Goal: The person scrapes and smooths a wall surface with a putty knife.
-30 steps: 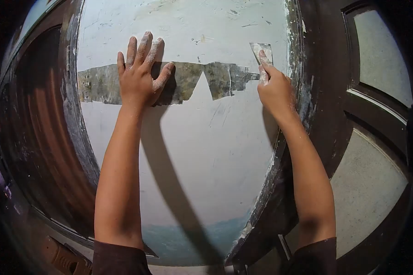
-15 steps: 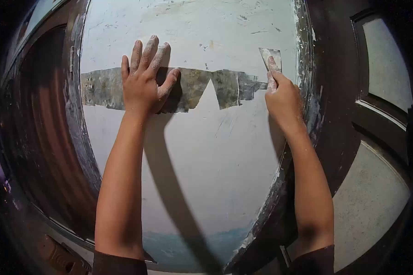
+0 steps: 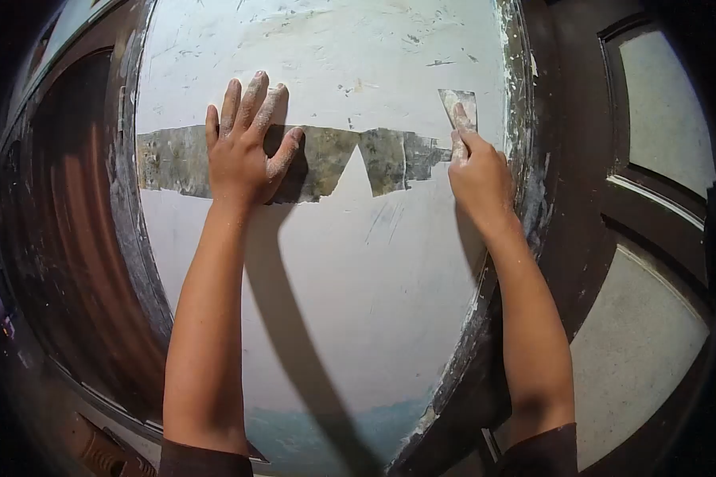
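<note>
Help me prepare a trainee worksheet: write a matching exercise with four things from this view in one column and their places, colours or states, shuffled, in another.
Things
1. Scraper
2. Left hand
3. Rough grey-brown band
4. Far-right insets

Places, colours or states
A. Running across the pale panel
B. Pale, set in dark brown framing
C. Held in the right hand
D. Open, fingers spread

Pairs: 1-C, 2-D, 3-A, 4-B
</note>
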Tool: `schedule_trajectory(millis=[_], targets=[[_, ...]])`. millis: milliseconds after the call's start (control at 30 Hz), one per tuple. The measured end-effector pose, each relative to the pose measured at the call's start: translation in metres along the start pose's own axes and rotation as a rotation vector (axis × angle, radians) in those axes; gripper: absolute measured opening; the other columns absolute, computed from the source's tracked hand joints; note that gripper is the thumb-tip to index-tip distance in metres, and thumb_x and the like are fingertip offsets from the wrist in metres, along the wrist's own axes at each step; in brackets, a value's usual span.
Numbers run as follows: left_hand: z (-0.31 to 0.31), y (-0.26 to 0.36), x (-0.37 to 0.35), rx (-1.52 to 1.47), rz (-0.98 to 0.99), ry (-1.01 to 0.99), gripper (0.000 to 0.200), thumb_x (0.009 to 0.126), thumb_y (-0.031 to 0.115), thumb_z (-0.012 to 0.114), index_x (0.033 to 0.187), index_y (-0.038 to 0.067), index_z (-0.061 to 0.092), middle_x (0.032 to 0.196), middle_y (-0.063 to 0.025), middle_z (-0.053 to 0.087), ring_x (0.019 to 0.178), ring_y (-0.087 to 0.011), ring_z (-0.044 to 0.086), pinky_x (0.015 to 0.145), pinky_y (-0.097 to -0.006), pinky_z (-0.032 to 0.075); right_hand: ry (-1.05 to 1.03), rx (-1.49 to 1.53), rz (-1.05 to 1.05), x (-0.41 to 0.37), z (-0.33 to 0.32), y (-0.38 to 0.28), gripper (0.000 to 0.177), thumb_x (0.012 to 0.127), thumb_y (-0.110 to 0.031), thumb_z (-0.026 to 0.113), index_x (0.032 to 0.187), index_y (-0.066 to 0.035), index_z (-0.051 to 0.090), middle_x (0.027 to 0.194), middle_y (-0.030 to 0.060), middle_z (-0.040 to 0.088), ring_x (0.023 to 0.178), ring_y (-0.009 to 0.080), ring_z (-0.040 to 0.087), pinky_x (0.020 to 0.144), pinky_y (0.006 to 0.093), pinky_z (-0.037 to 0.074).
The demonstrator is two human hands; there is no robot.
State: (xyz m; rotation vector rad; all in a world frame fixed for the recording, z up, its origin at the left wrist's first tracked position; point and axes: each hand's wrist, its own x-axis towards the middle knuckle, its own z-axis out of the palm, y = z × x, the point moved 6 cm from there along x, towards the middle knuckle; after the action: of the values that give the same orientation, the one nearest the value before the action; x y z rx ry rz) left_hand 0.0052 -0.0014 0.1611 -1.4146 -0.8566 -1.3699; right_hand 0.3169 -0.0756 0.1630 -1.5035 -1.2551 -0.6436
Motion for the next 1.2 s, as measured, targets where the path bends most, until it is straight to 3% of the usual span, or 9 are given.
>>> schedule_trajectory(millis=[133, 200, 333, 567, 800, 900, 1000, 1033, 1200], targets=[[-0.001, 0.001, 0.002, 0.021, 0.002, 0.013, 0.064, 0.097, 0.056, 0.057, 0.155, 0.031, 0.048, 0.168, 0.0041, 0.035, 0.157, -0.0264, 0.024, 0.128, -0.053, 0.012, -0.026, -0.006, -0.006, 0.016, -0.008, -0.006, 0.038, 0.096, -0.023, 0.053, 0.13, -0.019, 0.07, 0.114, 0.0245, 0.072, 0.111, 0.0462, 0.066, 0.096, 0.0571, 0.051], [-0.001, 0.0, 0.001, -0.003, 0.002, 0.023, 0.064, 0.097, 0.055, 0.058, 0.155, 0.032, 0.048, 0.167, 0.004, 0.036, 0.157, -0.0264, 0.024, 0.128, -0.0532, 0.013, 0.099, -0.002, -0.087, 0.038, -0.013, -0.013, 0.04, 0.095, -0.023, 0.053, 0.131, -0.018, 0.069, 0.118, 0.0238, 0.072, 0.114, 0.0456, 0.066, 0.098, 0.0562, 0.051], [-0.001, -0.001, 0.001, -0.046, 0.008, 0.071, 0.06, 0.094, 0.053, 0.061, 0.15, 0.032, 0.054, 0.165, 0.0027, 0.04, 0.155, -0.0285, 0.03, 0.126, -0.055, 0.015, 0.01, -0.003, -0.07, 0.058, -0.019, -0.022, 0.042, 0.095, -0.024, 0.053, 0.135, -0.018, 0.067, 0.122, 0.022, 0.071, 0.115, 0.0439, 0.066, 0.1, 0.0536, 0.052], [0.0, 0.0, -0.001, 0.005, 0.008, 0.04, 0.062, 0.098, 0.056, 0.056, 0.155, 0.032, 0.048, 0.167, 0.0041, 0.036, 0.156, -0.0271, 0.025, 0.128, -0.0535, 0.013, 0.051, 0.038, -0.025, 0.032, -0.005, -0.009, 0.041, 0.094, -0.024, 0.055, 0.132, -0.019, 0.069, 0.118, 0.0218, 0.073, 0.113, 0.0445, 0.067, 0.097, 0.0531, 0.052], [-0.001, 0.0, 0.001, -0.007, 0.006, 0.036, 0.062, 0.098, 0.054, 0.057, 0.155, 0.032, 0.048, 0.167, 0.004, 0.036, 0.157, -0.0271, 0.025, 0.128, -0.0534, 0.013, 0.116, 0.0, -0.037, 0.059, -0.014, -0.03, 0.042, 0.093, -0.022, 0.055, 0.133, -0.02, 0.069, 0.119, 0.0217, 0.073, 0.115, 0.0439, 0.067, 0.1, 0.0551, 0.051], [-0.001, -0.001, 0.0, -0.046, 0.008, 0.079, 0.058, 0.095, 0.053, 0.061, 0.148, 0.031, 0.056, 0.163, 0.003, 0.042, 0.155, -0.0275, 0.03, 0.126, -0.0551, 0.017, 0.089, 0.032, -0.024, 0.054, -0.013, -0.025, 0.042, 0.093, -0.022, 0.054, 0.133, -0.02, 0.068, 0.118, 0.0223, 0.073, 0.114, 0.0447, 0.067, 0.1, 0.056, 0.05], [-0.002, -0.001, 0.0, -0.077, 0.006, 0.094, 0.058, 0.095, 0.053, 0.062, 0.148, 0.031, 0.056, 0.163, 0.0033, 0.042, 0.155, -0.0275, 0.03, 0.125, -0.0552, 0.017, 0.056, 0.014, -0.036, 0.022, -0.015, -0.019, 0.04, 0.095, -0.022, 0.053, 0.132, -0.019, 0.069, 0.116, 0.0233, 0.073, 0.112, 0.0452, 0.067, 0.097, 0.056, 0.051], [-0.001, -0.001, 0.0, -0.022, 0.012, 0.059, 0.063, 0.097, 0.053, 0.059, 0.154, 0.029, 0.049, 0.166, 0.0042, 0.038, 0.156, -0.0259, 0.027, 0.127, -0.0521, 0.015, 0.031, 0.019, -0.02, 0.018, -0.013, -0.016, 0.04, 0.095, -0.022, 0.053, 0.132, -0.019, 0.069, 0.115, 0.0234, 0.073, 0.111, 0.0451, 0.067, 0.097, 0.0561, 0.051], [0.001, -0.001, -0.001, 0.008, 0.016, 0.054, 0.062, 0.097, 0.054, 0.058, 0.155, 0.03, 0.049, 0.166, 0.0045, 0.037, 0.156, -0.0259, 0.027, 0.127, -0.0515, 0.014, 0.051, -0.005, -0.046, 0.032, -0.01, -0.018, 0.04, 0.095, -0.023, 0.053, 0.132, -0.017, 0.069, 0.116, 0.0223, 0.073, 0.111, 0.0453, 0.068, 0.095, 0.0546, 0.053]])
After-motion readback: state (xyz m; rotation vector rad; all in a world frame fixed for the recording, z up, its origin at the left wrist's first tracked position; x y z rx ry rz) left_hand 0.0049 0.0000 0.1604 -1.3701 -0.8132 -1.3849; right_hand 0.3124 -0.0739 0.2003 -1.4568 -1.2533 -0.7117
